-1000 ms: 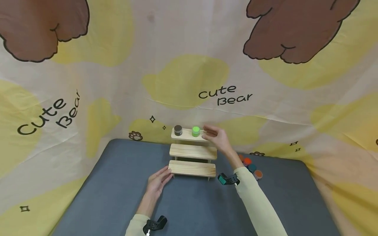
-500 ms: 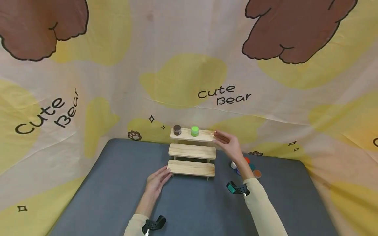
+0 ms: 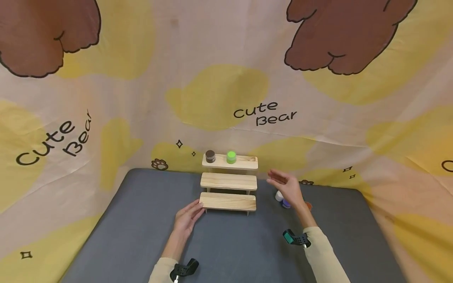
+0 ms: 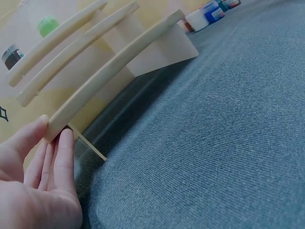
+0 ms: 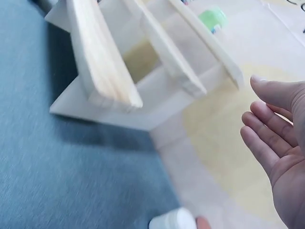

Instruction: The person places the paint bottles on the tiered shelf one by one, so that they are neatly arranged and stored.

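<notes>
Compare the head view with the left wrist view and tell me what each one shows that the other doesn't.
Only the head view shows the right grip, open to the right of the stand, the black wrist straps, and the "cute Bear" lettering.

Only the left wrist view shows a teal jar at its top edge and the inner face of the right side panel.

Both show the three-tier wooden stand with the dark jar and green jar on top, the white jar, the blue jar, and the left grip pinching the lowest shelf.
</notes>
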A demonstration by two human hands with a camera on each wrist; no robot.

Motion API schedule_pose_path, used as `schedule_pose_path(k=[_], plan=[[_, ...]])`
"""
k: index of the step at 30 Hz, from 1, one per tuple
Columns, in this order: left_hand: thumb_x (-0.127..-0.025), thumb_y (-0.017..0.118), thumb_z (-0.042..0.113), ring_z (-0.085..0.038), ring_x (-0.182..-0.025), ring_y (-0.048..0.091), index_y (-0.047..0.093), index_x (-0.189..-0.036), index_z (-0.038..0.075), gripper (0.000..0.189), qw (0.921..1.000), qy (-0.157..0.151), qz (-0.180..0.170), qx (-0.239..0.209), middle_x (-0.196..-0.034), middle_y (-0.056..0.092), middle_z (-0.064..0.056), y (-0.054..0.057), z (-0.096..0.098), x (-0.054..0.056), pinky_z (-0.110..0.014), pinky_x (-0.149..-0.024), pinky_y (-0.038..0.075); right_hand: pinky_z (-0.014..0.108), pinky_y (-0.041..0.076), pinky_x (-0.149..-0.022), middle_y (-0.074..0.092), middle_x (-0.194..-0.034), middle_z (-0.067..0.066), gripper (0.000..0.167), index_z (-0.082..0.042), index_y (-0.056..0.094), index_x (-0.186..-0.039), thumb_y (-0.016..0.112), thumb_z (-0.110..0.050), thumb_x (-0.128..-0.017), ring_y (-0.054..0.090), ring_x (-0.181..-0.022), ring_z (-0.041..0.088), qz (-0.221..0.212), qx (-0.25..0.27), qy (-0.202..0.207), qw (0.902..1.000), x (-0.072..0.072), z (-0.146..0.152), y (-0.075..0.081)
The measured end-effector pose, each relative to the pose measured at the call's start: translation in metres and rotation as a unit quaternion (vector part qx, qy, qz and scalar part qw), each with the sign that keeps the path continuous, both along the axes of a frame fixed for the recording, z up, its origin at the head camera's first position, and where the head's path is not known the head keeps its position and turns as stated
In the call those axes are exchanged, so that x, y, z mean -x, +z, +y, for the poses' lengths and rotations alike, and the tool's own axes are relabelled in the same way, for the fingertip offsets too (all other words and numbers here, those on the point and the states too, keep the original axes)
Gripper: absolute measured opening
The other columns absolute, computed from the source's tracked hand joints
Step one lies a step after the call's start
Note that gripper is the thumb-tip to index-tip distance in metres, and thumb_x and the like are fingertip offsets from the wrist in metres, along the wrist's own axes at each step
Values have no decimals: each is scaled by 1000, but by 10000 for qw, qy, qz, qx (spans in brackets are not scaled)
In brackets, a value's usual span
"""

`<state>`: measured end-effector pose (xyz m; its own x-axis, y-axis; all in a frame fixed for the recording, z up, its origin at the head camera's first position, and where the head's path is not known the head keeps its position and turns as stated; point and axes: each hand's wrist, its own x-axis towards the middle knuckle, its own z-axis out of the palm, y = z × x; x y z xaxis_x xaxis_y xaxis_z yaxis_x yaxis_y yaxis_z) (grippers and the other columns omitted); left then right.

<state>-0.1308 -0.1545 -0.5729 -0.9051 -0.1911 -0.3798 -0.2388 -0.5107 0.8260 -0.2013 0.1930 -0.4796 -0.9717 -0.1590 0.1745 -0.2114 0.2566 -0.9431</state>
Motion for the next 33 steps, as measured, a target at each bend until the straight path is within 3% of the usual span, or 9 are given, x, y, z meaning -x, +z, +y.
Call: schedule_pose_path(k=[9,15,21,26,31,33], plan=[[-87,70,-4,-18,-97,68,51,-132,-15,50,10000,11,-51,26,-131,55,-27,0,0,-1,-32,-94,58,14,57,-87,61,-127,24,50,6,56,-133,73,-11,-89,59,-116,39,-303,-17,-375,9988,-13,21,-20],[-86,71,-4,-18,-96,69,51,-132,-15,51,10000,-31,-56,42,-127,59,-25,0,-1,1,-32,-94,58,7,55,-81,64,-122,24,44,5,61,-127,74,-6,-87,62,-112,39,-174,-294,-791,9963,-24,36,-33],[-87,71,-2,-17,-97,68,52,-131,-13,50,9999,-33,-108,126,-131,56,-26,-2,-1,0,-31,-94,58,1,50,-78,67,-117,22,41,3,65,-124,76,-5,-85,64,-109,37,-14,-691,-1409,9876,-34,48,-52],[-86,72,-2,-17,-96,69,53,-130,-14,49,9998,-2,-121,136,-125,61,-23,-1,1,0,-32,-93,58,5,53,-80,69,-113,20,37,3,68,-119,77,-4,-83,66,-107,30,49,-531,-1708,9839,-40,56,-67],[-85,73,-1,-17,-96,69,52,-131,-14,52,9998,50,-151,95,-126,60,-24,0,0,0,-31,-93,58,9,56,-82,70,-111,21,37,5,69,-116,79,1,-80,69,-101,17,174,-402,-1745,9837,-44,57,-75],[-85,73,-1,-17,-96,69,52,-132,-13,53,9998,59,-153,73,-127,60,-24,0,0,0,-31,-93,58,11,56,-82,69,-112,22,38,7,68,-116,79,3,-79,69,-102,21,221,-253,-1720,9845,-45,56,-78]])
